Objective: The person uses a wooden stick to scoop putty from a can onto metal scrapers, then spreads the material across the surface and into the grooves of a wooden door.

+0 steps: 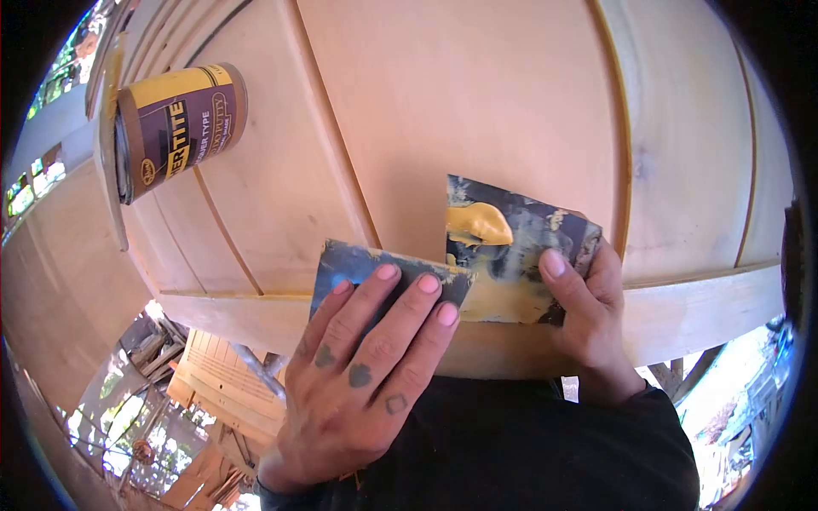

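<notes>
My left hand [366,358] presses its fingers flat along a thin blue-grey putty spreader [332,268], its thumb hidden underneath. Yellowish smears line the spreader's upper edge, which overlaps the lower left of a dark putty board [520,217]. That board is gripped by my right hand [588,311], thumb on top and fingers behind it. A glossy lump of yellow putty [481,223] sits at the board's left side, with dried smears around it. Both tools are held over the front edge of a pale wooden panel [477,94].
A brown and yellow putty can [192,128] stands on the panel at upper left, near a thin wooden strip [111,162]. Raised or grooved lines divide the panel. Below left are wooden pieces [226,375] and clutter. The panel's front rail [699,311] runs across near my body.
</notes>
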A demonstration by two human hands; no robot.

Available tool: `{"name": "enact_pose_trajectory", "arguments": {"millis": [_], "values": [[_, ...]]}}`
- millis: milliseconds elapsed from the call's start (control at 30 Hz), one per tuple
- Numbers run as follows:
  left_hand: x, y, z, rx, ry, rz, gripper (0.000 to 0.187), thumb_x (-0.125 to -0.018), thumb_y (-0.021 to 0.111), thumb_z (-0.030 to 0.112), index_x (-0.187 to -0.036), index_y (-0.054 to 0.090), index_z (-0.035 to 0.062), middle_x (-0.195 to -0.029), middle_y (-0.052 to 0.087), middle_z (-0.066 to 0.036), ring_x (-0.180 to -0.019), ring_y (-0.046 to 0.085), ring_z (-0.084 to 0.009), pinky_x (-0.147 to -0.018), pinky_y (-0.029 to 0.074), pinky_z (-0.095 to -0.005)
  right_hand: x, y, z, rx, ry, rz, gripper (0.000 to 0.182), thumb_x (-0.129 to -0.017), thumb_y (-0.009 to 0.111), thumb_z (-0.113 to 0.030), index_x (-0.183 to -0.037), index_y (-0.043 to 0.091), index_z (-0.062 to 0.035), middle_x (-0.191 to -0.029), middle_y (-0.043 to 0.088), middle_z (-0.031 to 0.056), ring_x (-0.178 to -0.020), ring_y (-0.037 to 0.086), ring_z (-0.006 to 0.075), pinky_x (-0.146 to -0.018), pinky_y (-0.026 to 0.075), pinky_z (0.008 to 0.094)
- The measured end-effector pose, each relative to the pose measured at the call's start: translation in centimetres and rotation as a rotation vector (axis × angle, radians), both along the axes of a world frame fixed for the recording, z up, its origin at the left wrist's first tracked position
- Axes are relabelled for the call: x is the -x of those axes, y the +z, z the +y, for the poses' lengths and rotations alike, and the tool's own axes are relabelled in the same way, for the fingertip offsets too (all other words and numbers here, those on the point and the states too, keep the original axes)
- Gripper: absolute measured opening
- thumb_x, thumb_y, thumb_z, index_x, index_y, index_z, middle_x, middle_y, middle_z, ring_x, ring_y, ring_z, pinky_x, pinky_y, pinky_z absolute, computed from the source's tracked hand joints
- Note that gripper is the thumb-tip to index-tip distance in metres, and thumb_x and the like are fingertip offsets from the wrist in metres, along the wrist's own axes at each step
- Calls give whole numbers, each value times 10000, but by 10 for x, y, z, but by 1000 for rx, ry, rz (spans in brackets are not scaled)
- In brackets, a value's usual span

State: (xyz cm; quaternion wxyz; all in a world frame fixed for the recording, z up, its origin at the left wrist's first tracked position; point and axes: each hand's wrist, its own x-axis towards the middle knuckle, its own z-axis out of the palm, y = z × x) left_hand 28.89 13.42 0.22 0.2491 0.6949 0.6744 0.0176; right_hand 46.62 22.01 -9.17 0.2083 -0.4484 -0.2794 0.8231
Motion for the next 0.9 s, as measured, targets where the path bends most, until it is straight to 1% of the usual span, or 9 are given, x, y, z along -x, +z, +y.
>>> {"name": "enact_pose_trajectory", "arguments": {"millis": [133,233,367,467,700,800,833,867,900], "values": [[-2,4,5,-37,-58,61,316,-818,570,94,-1131,611,73,-1211,567,-89,-1121,529,-289,-906,436,-426,-3,0,-2,-34,73,58,246,-929,506,-112,-1126,506,35,-949,593,21,-839,500,55,-749,405,213],[-2,6,7,-47,-54,70,320,-813,569,103,-1128,610,64,-1201,571,-97,-1111,535,-295,-901,438,-427,0,3,-5,-63,35,99,251,-935,496,-109,-1134,496,45,-966,599,31,-858,511,63,-763,413,222],[0,7,10,-71,-69,117,343,-812,557,111,-1148,594,53,-1200,565,-106,-1108,532,-308,-901,434,-437,-3,4,-4,-101,105,114,264,-941,488,-112,-1147,487,54,-1016,612,62,-929,532,85,-823,424,240],[0,9,12,-25,-79,102,352,-812,542,100,-1158,586,49,-1200,560,-110,-1108,526,-317,-909,424,-445,-3,5,-4,-173,142,85,262,-942,488,-113,-1144,491,55,-1009,614,60,-927,533,87,-826,426,241],[1,19,11,13,-64,107,358,-802,521,91,-1151,585,45,-1188,561,-103,-1105,520,-321,-915,414,-449,-6,9,0,-161,255,59,249,-942,484,-115,-1130,508,47,-996,618,67,-919,533,98,-812,439,260],[-3,21,11,15,-81,91,371,-785,522,88,-1147,582,38,-1190,557,-106,-1107,516,-326,-932,402,-450,-9,6,-3,-325,303,-20,262,-935,501,-135,-1138,513,29,-996,610,53,-915,527,106,-811,437,267],[-9,24,13,-15,-78,101,409,-717,516,12,-1118,597,28,-1174,570,-113,-1096,520,-335,-920,415,-446,-10,5,-5,-439,299,-9,281,-927,522,-152,-1152,514,16,-1001,601,38,-908,523,105,-808,431,260],[-15,28,10,-39,-69,107,458,-650,511,-63,-1089,611,17,-1157,584,-120,-1085,524,-343,-909,428,-442,-10,7,-10,-368,262,40,289,-933,513,-158,-1160,506,21,-1007,598,39,-920,518,101,-817,428,259],[-13,32,8,-41,-78,74,464,-687,500,-64,-1134,587,30,-1188,565,-121,-1127,494,-338,-954,398,-437,-10,9,-13,-292,224,101,297,-938,505,-163,-1168,498,25,-1014,595,41,-933,513,97,-825,426,259]]}}
